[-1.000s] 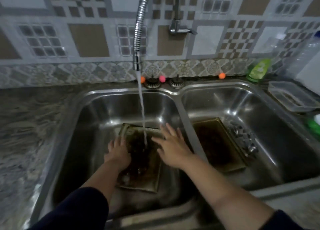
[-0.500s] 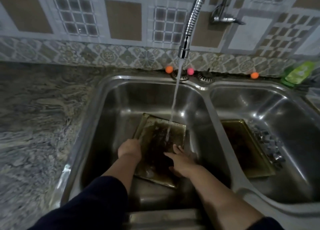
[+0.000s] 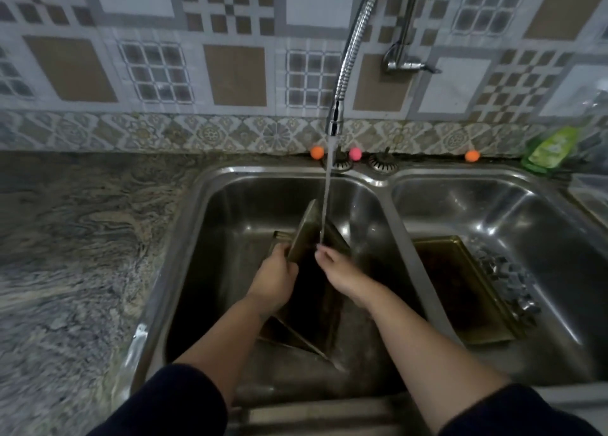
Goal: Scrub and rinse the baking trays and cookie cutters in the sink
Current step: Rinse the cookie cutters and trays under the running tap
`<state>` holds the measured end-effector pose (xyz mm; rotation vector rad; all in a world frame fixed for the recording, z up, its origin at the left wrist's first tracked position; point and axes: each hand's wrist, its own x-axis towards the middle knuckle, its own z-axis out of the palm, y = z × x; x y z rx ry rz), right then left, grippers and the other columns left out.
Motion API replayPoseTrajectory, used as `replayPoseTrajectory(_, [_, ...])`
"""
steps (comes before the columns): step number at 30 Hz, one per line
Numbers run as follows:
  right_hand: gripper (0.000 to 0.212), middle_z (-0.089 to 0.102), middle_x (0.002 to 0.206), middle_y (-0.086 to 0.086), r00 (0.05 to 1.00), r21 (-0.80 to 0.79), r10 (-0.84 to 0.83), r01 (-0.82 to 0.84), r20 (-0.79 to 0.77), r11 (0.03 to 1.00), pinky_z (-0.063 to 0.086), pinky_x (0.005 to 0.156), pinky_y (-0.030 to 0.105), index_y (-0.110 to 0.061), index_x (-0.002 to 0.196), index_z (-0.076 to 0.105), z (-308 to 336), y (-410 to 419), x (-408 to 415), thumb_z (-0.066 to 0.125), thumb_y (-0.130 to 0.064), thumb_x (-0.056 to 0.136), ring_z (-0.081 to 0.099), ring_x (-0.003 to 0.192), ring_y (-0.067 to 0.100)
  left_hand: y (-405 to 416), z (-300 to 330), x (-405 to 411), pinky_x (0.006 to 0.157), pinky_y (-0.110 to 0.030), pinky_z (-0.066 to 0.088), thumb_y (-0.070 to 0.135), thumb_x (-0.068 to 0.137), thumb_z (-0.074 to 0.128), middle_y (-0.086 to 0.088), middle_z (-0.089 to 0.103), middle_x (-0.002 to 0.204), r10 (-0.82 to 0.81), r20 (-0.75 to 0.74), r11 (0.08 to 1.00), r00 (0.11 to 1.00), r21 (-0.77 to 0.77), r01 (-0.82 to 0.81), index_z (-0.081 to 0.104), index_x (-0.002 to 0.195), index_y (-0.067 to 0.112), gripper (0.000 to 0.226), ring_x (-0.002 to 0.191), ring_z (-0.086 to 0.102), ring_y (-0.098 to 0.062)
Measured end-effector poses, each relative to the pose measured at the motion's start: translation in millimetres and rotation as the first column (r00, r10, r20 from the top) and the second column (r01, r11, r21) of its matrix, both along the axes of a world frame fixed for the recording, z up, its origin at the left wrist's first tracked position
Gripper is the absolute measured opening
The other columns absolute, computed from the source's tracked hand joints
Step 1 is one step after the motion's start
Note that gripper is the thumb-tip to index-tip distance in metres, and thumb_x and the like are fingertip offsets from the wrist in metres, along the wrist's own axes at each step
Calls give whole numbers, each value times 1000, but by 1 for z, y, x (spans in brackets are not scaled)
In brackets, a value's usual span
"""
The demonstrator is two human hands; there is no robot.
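Patterned tile backsplash, marble-look counter, double steel sink. Faucet stream running into left basin. Left hand fingers clamped on edge of tilted baking tray, raised toward 12 o'clock. Right hand at tray's wet face; finger state cannot tell. Second tray flat in right basin, cookie cutters at its 3 o'clock. Risks: wet greasy rim likely to slip from one-hand grip; steep tilt may deflect stream, splashing counter.

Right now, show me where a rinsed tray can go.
Free: the marbled stone counter left of the steel sink. Crowded: right basin, where a brown baking tray and metal cookie cutters fill the floor.
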<state>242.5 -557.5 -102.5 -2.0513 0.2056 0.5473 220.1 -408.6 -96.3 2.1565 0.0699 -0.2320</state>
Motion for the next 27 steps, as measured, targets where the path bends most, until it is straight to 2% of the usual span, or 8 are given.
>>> replayPoseTrajectory(3, [53, 31, 154, -2, 974, 268, -226, 214, 14, 939, 27, 111, 45, -32, 150, 26, 40, 6, 19, 31, -49, 100, 32, 140, 24, -14, 22, -9, 82, -23, 45, 11, 98, 43, 12, 58, 107, -3, 161, 998, 987, -64, 14, 40, 135, 23, 39, 102, 59, -8])
replayPoseTrajectory(6, [63, 46, 145, 6, 924, 521, -377, 350, -58, 778, 37, 107, 51, -31, 145, 36, 70, 7, 38, 43, -62, 90, 48, 128, 28, -27, 44, -10, 87, -33, 52, 15, 97, 43, 4, 57, 127, -48, 344, 998, 938, 43, 36, 35, 139, 26, 44, 105, 60, -12])
replayPoseTrajectory(9, [58, 57, 125, 8, 901, 598, -424, 388, -88, 701, 44, 100, 53, -27, 133, 47, 93, 4, 46, 50, -61, 87, 57, 111, 30, -41, 52, -8, 98, -38, 47, 16, 97, 43, -2, 50, 141, -133, 410, 986, 902, 149, 77, 30, 146, 20, 50, 118, 56, -21])
replayPoseTrajectory(11, [35, 55, 115, 12, 879, 625, -472, 407, -68, 666, 48, 95, 51, -23, 127, 48, 101, 1, 44, 45, -43, 98, 56, 102, 30, -47, 49, -10, 105, -39, 43, 22, 100, 41, -4, 45, 147, -184, 389, 982, 903, 104, 156, 25, 150, 20, 52, 127, 51, -20])
replayPoseTrajectory(14, [15, 56, 113, 12, 897, 708, -417, 388, -144, 590, 48, 94, 47, -30, 110, 56, 103, -3, 32, 43, -30, 101, 56, 111, 31, -55, 41, -7, 119, -35, 22, 35, 103, 33, 1, 24, 159, -165, 326, 975, 931, -86, 203, 16, 154, 21, 55, 145, 23, -15])
replayPoseTrajectory(18, [23, 66, 111, 13, 938, 800, -294, 317, -184, 510, 55, 77, 39, -20, 120, 56, 103, -9, 8, 45, -25, 101, 67, 95, 26, -62, 39, 14, 120, -50, -2, 68, 92, 8, 16, -3, 161, -74, 266, 988, 961, -112, 107, 5, 151, 44, 64, 147, -10, -7])
replayPoseTrajectory(21, [28, 65, 121, 13, 959, 829, -217, 267, -181, 492, 53, 84, 38, -18, 125, 56, 101, -15, -4, 40, -23, 102, 65, 106, 25, -65, 50, 30, 116, -54, -10, 53, 101, 12, 17, -7, 160, -12, 220, 995, 975, -97, 34, 8, 149, 47, 49, 147, -12, -9])
replayPoseTrajectory(27, [33, 64, 124, 13, 967, 836, -232, 210, -102, 507, 48, 95, 42, -18, 132, 52, 98, -28, -8, 39, -22, 102, 60, 116, 27, -49, 42, 61, 118, -51, -5, 49, 102, 12, 9, -4, 162, 90, 154, 995, 984, -48, -83, 8, 152, 41, 50, 149, -7, -15])
